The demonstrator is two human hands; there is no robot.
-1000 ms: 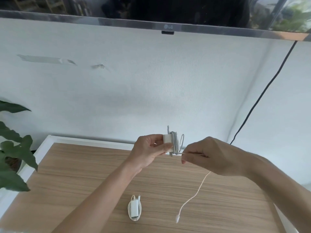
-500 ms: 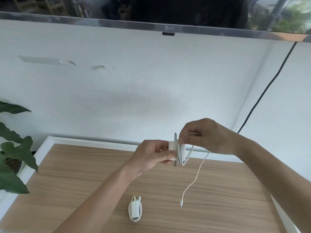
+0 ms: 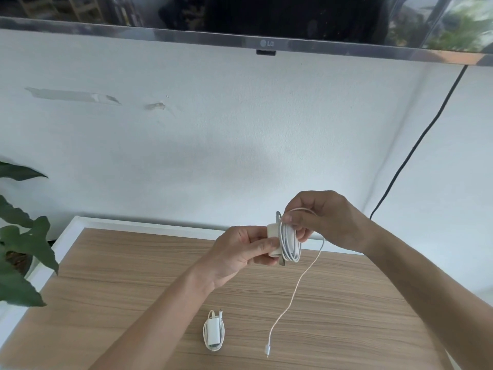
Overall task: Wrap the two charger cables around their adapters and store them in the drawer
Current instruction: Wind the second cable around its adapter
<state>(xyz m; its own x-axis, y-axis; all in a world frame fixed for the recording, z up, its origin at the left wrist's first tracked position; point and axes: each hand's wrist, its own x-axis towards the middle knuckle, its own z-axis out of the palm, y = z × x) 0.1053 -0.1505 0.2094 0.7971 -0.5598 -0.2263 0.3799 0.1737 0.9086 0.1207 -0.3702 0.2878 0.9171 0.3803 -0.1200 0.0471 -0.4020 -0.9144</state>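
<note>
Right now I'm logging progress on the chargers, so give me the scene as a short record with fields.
left hand: holds adapter above the table
right hand: pinches cable at the coil's top, mid-wrap
cable: several turns around the adapter; loose tail hangs down, plug end near the table
second charger: already wrapped, lying on the table
drawer: not in view
done: one charger wrapped, none stored
</note>
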